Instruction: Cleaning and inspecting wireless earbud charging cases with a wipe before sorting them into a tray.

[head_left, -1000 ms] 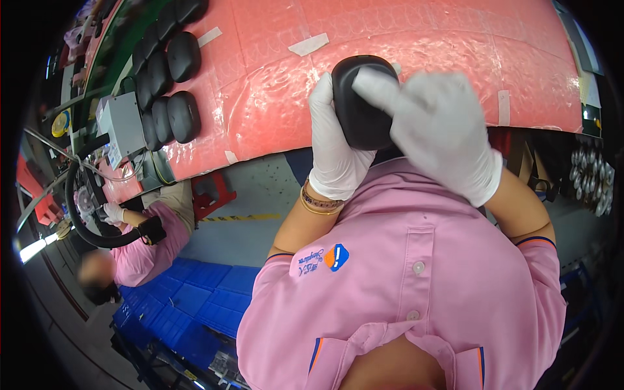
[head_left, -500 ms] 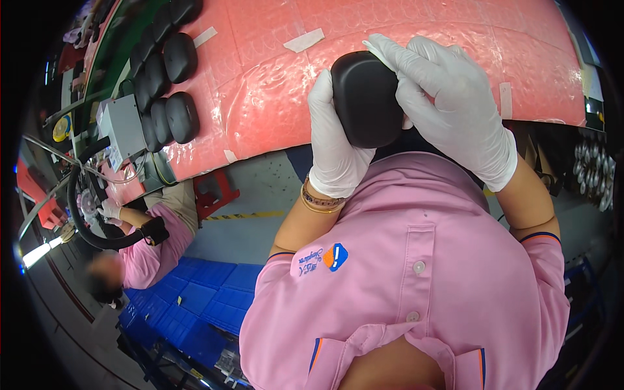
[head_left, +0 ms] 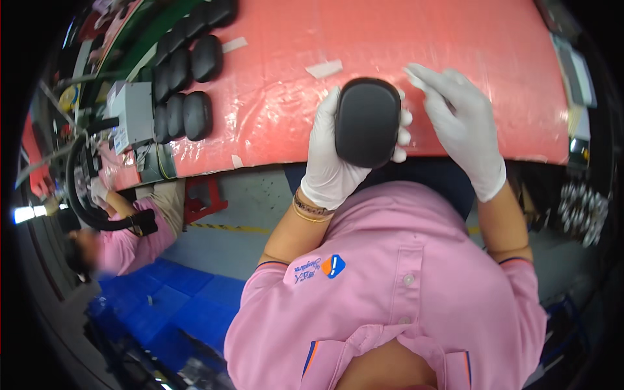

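Note:
My left hand (head_left: 328, 153), in a white glove, grips a smooth black rounded case (head_left: 368, 123) from beneath, its fingertips wrapping round the right side. The case's broad face is turned up, above the near edge of the pink-covered table. To the right, apart from the case, hovers my right hand (head_left: 465, 123), also in a white glove. Its fingers are drawn together toward the left, and a small pale bit seems to sit at the fingertips, too blurred to make out.
Several similar black cases (head_left: 197, 116) stand in rows on the left of the pink-covered table (head_left: 279, 117). Beside them is a grey box (head_left: 138, 114) with cables. Pale tape strips (head_left: 324, 69) lie on the cover. At far left a co-worker in a pink shirt (head_left: 140, 240) sits near blue panels (head_left: 195, 292).
My right hand has come away from the case to the right. The case has shifted slightly down in my left hand's hold, and the whole view has moved a little.

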### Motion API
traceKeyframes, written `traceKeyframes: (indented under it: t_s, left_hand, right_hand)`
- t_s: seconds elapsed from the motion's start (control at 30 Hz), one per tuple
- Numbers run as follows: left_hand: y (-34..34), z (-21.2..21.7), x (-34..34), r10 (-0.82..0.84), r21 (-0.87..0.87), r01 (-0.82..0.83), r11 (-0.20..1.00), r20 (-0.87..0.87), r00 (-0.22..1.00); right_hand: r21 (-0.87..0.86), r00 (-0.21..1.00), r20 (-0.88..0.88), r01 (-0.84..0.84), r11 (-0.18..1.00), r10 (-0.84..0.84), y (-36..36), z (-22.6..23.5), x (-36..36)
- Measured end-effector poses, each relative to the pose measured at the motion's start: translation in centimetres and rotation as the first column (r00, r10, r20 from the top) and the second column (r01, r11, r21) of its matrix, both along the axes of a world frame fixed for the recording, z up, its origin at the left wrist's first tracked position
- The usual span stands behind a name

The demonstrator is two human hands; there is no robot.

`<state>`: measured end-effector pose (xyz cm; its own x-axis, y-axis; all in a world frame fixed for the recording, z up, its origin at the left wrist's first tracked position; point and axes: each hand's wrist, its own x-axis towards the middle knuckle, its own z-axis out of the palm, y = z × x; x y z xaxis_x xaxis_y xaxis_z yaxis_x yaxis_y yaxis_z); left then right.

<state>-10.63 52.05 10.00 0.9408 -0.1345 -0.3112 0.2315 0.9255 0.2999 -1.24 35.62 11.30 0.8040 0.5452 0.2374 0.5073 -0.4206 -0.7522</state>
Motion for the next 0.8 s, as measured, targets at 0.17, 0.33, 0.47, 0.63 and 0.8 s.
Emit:
traceKeyframes:
  t_s: [0.17,0.33,0.47,0.63,0.8]
  left_hand:
    - [0.9,2.4,1.3,0.169,0.237,-0.183,0.954,0.079,0.983]
    - [2.3,2.6,1.8,0.116,0.326,-0.168,0.93,0.172,0.978]
    - [3.0,3.1,2.2,-0.053,0.096,0.038,0.995,0.167,0.985]
    - [4.7,3.5,4.7,-0.391,0.144,0.374,0.916,0.123,0.912]
    - [4.8,3.6,9.6,-0.141,0.461,0.06,0.885,0.143,0.98]
  right_hand:
    - [-0.148,0.988,0.148,-0.015,0.989,0.037,-2.3,0.5,2.0]
    - [0.034,0.982,-0.026,-0.188,0.982,0.189,-0.6,3.9,1.3]
    - [0.295,0.883,-0.193,-0.362,0.884,0.427,1.3,4.9,2.7]
    - [0.371,0.636,-0.507,-0.448,0.813,0.582,1.0,4.4,5.6]
    - [0.3,0.778,-0.567,-0.111,0.947,0.271,1.6,2.2,8.7]
